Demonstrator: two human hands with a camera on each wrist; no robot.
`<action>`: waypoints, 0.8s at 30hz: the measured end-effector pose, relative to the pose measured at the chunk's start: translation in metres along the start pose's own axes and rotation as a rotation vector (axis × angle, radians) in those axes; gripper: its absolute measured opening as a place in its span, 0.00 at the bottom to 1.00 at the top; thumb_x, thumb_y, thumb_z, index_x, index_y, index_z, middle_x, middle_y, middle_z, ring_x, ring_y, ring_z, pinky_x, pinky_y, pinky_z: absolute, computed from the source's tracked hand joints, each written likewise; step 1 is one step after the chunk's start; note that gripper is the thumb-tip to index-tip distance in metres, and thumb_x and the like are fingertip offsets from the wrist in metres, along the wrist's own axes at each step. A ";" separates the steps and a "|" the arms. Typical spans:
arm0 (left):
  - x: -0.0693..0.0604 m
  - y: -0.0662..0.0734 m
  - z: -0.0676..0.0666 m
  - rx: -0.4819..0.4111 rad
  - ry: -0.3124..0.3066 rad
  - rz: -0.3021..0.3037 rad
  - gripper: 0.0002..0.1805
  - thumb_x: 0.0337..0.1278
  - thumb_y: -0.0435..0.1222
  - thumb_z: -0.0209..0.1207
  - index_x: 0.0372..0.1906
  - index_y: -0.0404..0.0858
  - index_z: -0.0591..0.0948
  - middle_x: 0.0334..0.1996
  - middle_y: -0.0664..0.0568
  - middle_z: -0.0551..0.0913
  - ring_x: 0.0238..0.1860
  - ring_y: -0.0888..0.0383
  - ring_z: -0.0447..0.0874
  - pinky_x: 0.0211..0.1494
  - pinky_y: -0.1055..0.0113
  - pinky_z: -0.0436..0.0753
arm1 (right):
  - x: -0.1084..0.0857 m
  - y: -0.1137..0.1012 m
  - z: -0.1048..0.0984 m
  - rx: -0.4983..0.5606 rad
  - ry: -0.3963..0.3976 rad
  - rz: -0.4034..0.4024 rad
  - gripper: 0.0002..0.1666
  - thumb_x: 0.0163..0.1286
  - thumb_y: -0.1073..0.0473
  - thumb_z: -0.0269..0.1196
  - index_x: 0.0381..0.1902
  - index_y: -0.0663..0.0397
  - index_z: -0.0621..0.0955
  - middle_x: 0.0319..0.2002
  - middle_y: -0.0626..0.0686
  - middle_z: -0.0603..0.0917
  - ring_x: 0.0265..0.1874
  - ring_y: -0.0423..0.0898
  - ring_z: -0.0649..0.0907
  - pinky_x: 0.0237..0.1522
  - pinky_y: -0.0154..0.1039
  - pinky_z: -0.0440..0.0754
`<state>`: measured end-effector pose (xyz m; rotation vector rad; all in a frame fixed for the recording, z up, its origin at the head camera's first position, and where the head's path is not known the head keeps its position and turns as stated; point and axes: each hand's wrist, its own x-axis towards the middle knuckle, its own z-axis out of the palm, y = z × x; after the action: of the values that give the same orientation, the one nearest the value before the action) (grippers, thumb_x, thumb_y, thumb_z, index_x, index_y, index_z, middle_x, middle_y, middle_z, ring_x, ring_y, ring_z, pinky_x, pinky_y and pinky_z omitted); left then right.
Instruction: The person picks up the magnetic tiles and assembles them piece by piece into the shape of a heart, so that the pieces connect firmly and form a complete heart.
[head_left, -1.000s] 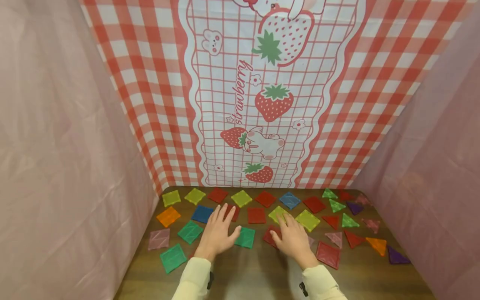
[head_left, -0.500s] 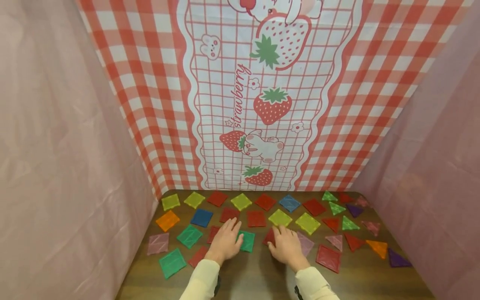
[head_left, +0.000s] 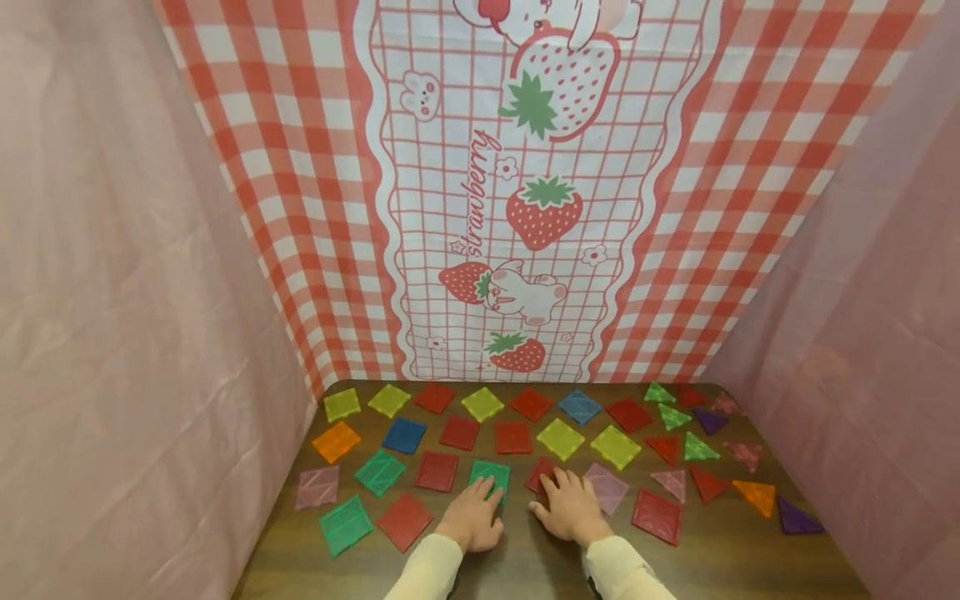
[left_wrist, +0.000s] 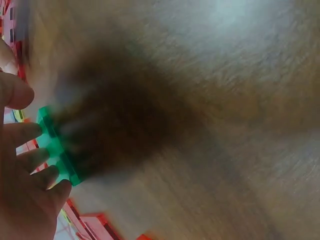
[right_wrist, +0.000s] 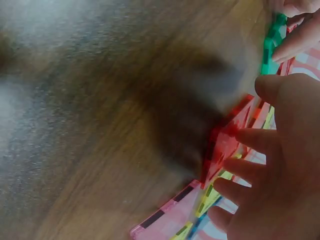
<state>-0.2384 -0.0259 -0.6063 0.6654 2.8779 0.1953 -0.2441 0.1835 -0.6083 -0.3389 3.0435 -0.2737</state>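
Note:
My left hand (head_left: 474, 515) lies low over the table with its fingertips on the near part of a translucent green square magnetic tile (head_left: 489, 472). In the left wrist view its fingers (left_wrist: 31, 159) spread along the edge of that tile. A short way to the right, my right hand (head_left: 572, 507) has its fingers (right_wrist: 252, 170) extended over a dark red square tile (head_left: 540, 473), partly covering it. Both thumbs stick out toward each other. Neither hand grips anything. A pale pink tile (head_left: 608, 489) lies just right of the right hand.
Several coloured square tiles lie in rows across the wooden table (head_left: 517, 575), among them a red one (head_left: 405, 522) left of the left hand. Triangular tiles, such as a purple one (head_left: 798, 516), spread along the right side. Pink curtains (head_left: 135, 333) and a strawberry-print cloth (head_left: 540, 275) enclose the table.
Both hands have drawn back toward the near edge, the left also shifting right. Red, yellow and pink tiles they covered now show. The tiles appear to stay where they were.

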 end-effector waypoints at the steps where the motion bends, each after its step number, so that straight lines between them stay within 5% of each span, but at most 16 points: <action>1: -0.001 0.001 0.001 -0.010 -0.003 -0.005 0.30 0.69 0.49 0.52 0.73 0.45 0.72 0.75 0.49 0.68 0.76 0.49 0.64 0.77 0.59 0.66 | 0.000 0.001 0.001 0.000 -0.023 -0.001 0.37 0.72 0.39 0.60 0.69 0.58 0.75 0.68 0.66 0.72 0.68 0.67 0.71 0.69 0.67 0.64; 16: 0.000 0.003 0.008 0.019 0.039 -0.011 0.30 0.69 0.51 0.52 0.72 0.44 0.73 0.74 0.46 0.69 0.74 0.47 0.66 0.74 0.54 0.70 | 0.000 0.009 0.008 0.025 0.031 -0.130 0.34 0.70 0.42 0.65 0.62 0.63 0.78 0.60 0.67 0.77 0.58 0.66 0.79 0.62 0.62 0.74; 24: 0.002 0.006 0.009 0.063 0.044 -0.004 0.30 0.70 0.53 0.52 0.72 0.47 0.73 0.73 0.47 0.70 0.73 0.49 0.67 0.72 0.54 0.71 | 0.001 0.012 0.007 0.064 -0.019 -0.121 0.37 0.67 0.41 0.67 0.63 0.63 0.77 0.64 0.68 0.75 0.63 0.68 0.76 0.67 0.63 0.71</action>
<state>-0.2357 -0.0194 -0.6141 0.6748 2.9383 0.1200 -0.2469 0.1932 -0.6176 -0.5196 2.9917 -0.3719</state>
